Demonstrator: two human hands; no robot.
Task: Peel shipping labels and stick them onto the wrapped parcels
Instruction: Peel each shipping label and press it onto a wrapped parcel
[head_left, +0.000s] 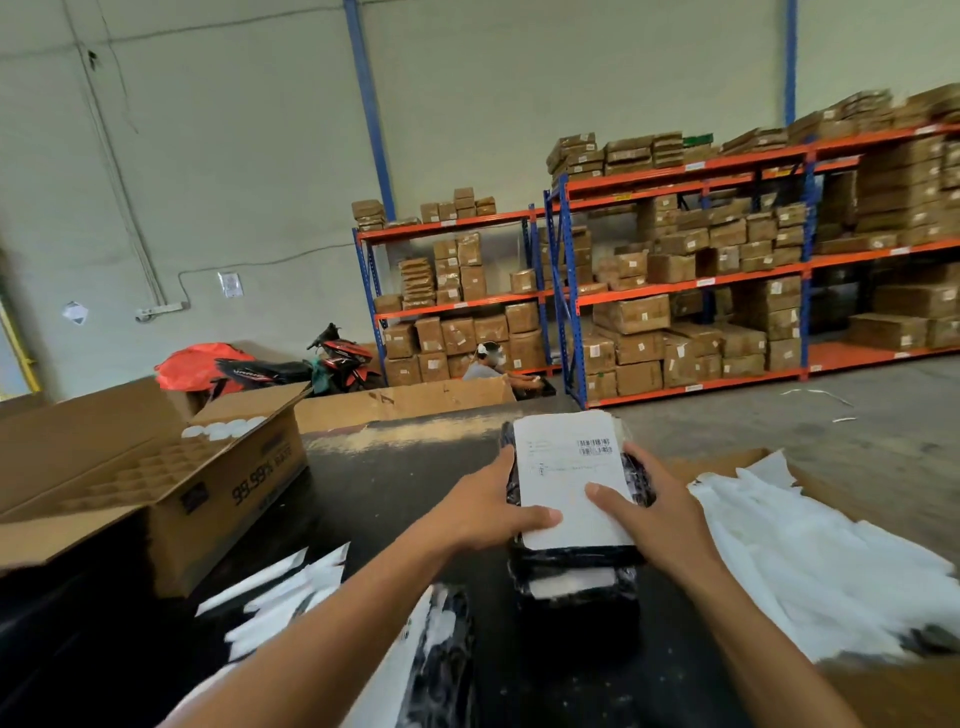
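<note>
A white shipping label (569, 467) with a barcode lies on top of a black wrapped parcel (636, 475) at the middle of the dark table (395, 478). My left hand (491, 506) grips the parcel's left side, thumb pressing on the label's lower left corner. My right hand (649, 501) grips the right side, thumb lying flat on the label. Under it sits another black parcel (574, 584) with a white label. A further wrapped parcel (441, 649) lies in front, near my left forearm.
An open cardboard box (156, 467) with divider cells stands on the left. White backing strips (280, 592) lie on the table's near left. A heap of white sheets (810, 551) fills a cardboard tray on the right. Shelves of brown boxes (675, 291), a motorbike and a seated person stand beyond.
</note>
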